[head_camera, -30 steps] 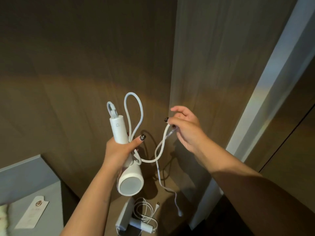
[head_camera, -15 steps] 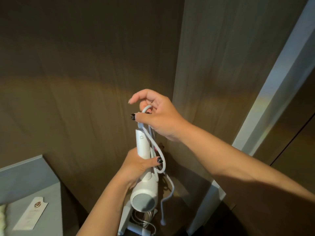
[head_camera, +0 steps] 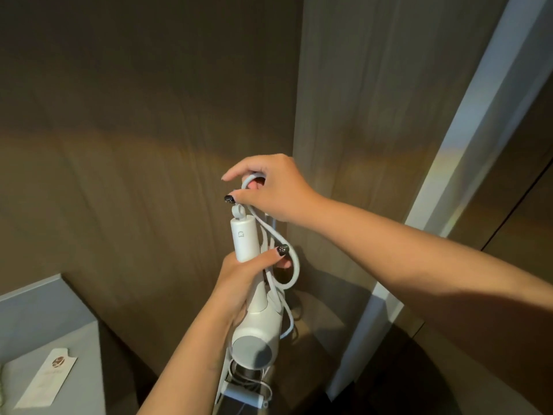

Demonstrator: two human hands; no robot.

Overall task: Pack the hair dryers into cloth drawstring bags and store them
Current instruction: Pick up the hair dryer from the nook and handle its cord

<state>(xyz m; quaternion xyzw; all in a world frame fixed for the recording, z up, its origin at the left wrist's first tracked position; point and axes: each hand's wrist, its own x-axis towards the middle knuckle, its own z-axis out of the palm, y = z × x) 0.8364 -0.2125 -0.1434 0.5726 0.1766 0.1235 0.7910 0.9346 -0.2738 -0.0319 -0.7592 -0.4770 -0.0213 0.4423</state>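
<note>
1. Nearest the viewer, at the bottom edge, a second white hair dryer (head_camera: 244, 395) lies low down with its cord bunched on top of it; what it rests on is too dark to tell.
2. At lower left, a grey bench (head_camera: 45, 333) carries a pale paper sleeve (head_camera: 48, 377) printed with a round brown logo.
3. Just above the second dryer, the person's left hand (head_camera: 239, 283) holds a white hair dryer (head_camera: 254, 322) upright by its handle, fingers curled round it and the thumb with a dark painted nail pressed across the front. The round grey end of the barrel faces the viewer, and the handle points up.
4. The dryer's white power cord (head_camera: 294, 265) runs in loops beside the handle, on its right side, one loop bulging out past the left thumb and another strand hanging down beside the barrel.
5. Above the handle's tip, the right hand (head_camera: 275, 190) pinches the top loop of the cord between thumb and curled fingers, forefinger stretched forward.
6. Behind both hands stands a dark brown wood-grain wall (head_camera: 134, 145), meeting a lighter wood panel (head_camera: 374, 115) at a corner.
7. Farthest right, a pale grey door frame (head_camera: 478, 115) slants upward.
</note>
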